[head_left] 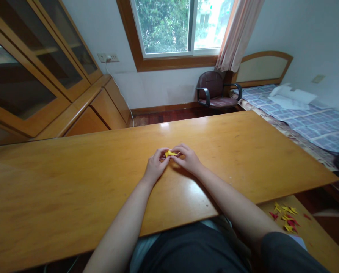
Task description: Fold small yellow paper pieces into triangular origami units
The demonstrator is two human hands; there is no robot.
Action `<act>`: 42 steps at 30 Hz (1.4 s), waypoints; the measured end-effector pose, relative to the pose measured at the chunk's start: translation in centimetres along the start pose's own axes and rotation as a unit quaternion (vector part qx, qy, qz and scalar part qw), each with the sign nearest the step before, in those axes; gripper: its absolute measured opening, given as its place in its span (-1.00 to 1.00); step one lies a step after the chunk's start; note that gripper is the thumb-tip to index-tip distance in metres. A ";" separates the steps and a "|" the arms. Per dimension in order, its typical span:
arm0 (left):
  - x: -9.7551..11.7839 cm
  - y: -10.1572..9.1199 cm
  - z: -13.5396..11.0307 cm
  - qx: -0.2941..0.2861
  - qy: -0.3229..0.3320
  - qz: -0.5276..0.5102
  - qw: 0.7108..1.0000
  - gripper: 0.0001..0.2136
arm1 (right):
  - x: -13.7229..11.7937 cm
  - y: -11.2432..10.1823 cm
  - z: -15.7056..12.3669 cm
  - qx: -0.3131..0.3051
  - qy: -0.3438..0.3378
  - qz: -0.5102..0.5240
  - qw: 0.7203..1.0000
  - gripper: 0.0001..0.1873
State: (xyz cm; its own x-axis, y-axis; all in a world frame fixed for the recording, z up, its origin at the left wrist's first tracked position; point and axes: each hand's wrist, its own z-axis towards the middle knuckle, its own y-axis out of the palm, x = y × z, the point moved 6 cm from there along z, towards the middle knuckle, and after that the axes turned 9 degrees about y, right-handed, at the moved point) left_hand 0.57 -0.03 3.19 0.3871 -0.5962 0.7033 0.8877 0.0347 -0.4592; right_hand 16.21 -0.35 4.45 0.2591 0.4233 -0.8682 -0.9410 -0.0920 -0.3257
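Note:
A small yellow folded-paper piece, likely an origami crane [171, 153], is pinched between both hands just above the wooden table [81, 189]. My left hand [156, 163] grips its left side between thumb and fingertips. On the other side, my right hand [187, 158] has its thumb and fingers closed on the paper. The fingertips cover part of the folds, so its exact shape is hard to make out.
Several yellow and red folded-paper pieces [289, 218] lie on a lower wooden surface [323, 242] at the right. Past the table stand a maroon armchair [212, 89] and a bed [308, 113]. A glass-door cabinet [72, 113] lines the left.

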 end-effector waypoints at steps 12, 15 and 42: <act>0.6 -0.2 -0.1 -0.010 0.004 0.005 1.000 -0.76 | 0.1 -0.3 0.1 0.023 0.006 -0.031 0.999 -0.82; 0.9 -0.3 -0.1 -0.003 0.015 0.004 1.000 -0.79 | 0.3 -0.3 0.1 0.027 0.013 -0.038 0.999 -0.82; 1.0 -0.1 0.0 -0.013 0.021 0.088 0.996 -0.86 | -0.7 0.6 -0.4 0.041 -0.060 -0.209 0.975 -0.84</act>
State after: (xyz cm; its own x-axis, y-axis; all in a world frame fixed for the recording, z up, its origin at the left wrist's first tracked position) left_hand 0.89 -0.63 3.94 0.5253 -0.6150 0.5881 0.8001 0.1216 -0.5874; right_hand 15.49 -1.06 4.75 0.6007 0.5114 -0.6145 -0.7744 0.1814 -0.6061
